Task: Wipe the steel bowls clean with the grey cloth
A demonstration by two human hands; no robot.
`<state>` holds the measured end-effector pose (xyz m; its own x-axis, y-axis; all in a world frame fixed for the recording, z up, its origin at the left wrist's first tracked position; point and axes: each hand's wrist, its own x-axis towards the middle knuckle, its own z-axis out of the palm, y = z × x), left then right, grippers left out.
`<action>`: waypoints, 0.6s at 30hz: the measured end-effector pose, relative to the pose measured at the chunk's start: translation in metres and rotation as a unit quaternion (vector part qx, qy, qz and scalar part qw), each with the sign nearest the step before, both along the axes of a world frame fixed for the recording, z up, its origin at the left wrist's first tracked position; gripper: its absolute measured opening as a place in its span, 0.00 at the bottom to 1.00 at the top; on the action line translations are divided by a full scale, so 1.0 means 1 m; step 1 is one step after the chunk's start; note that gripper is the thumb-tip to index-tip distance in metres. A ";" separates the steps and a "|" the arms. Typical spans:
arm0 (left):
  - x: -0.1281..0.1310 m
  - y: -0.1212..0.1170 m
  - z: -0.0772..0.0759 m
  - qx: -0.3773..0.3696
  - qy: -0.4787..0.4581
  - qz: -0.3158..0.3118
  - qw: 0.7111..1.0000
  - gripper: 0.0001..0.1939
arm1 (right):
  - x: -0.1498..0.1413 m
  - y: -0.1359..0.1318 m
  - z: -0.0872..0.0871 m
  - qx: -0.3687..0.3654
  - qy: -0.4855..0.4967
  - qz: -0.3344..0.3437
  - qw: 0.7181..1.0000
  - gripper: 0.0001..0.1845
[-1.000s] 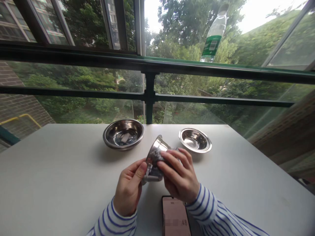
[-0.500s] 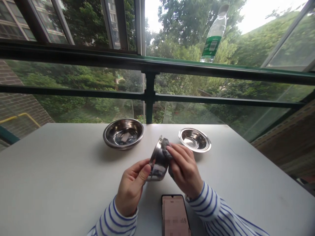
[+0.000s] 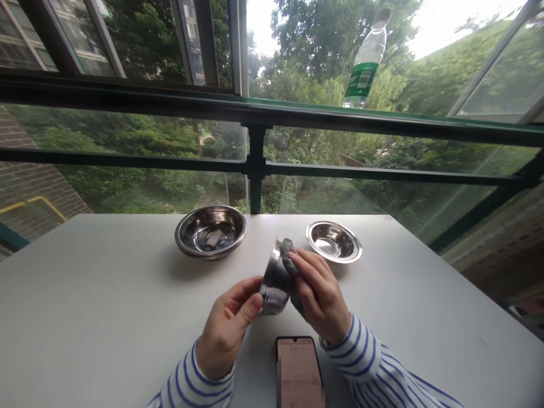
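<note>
A small shiny metal bowl (image 3: 275,277) is held tilted on its side above the table, its outer wall turned to the right. My left hand (image 3: 229,326) pinches the bowl's left edge between thumb and fingers. In my right hand (image 3: 322,292) is a grey cloth (image 3: 289,255), bunched up and pressed against the outside of the bowl near its rim. Part of the cloth hangs below my right fingers. Beyond my hands stand a larger metal bowl (image 3: 210,258) on the left and a smaller metal bowl (image 3: 340,258) on the right.
A phone (image 3: 298,368) lies face up on the white table (image 3: 106,317) between my forearms. Behind the table runs a dark green railing (image 3: 187,107) with glass panes. A plastic bottle (image 3: 363,76) with a green label stands on its top bar.
The bowl in my left hand has turned slightly, while the cloth stays against its outside. The whole view has shifted a little.
</note>
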<state>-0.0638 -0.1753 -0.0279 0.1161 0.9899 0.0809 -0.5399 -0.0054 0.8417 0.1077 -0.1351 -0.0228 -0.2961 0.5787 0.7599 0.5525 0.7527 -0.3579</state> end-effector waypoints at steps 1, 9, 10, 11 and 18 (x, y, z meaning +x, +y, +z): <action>0.000 0.000 0.001 0.003 0.000 -0.011 1.000 0.13 | 0.000 -0.001 -0.001 0.009 -0.015 0.012 1.000 0.23; 0.001 0.001 0.003 0.015 -0.011 0.013 1.000 0.14 | -0.011 -0.011 -0.001 0.140 -0.130 0.031 0.981 0.18; 0.000 0.001 0.003 0.014 -0.013 0.012 1.000 0.14 | -0.012 -0.011 -0.001 0.151 -0.134 0.031 0.979 0.18; 0.000 0.002 0.002 0.011 -0.015 0.011 1.000 0.14 | -0.013 -0.012 -0.001 0.160 -0.139 0.031 0.977 0.18; -0.001 0.003 0.003 0.025 -0.003 0.012 1.000 0.14 | -0.015 -0.016 0.000 0.172 -0.171 0.040 0.969 0.21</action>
<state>-0.0651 -0.1719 -0.0248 0.0920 0.9871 0.1313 -0.5443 -0.0606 0.8367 0.0923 -0.1511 -0.0231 -0.5983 0.2737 0.7531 0.5299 0.8401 0.1156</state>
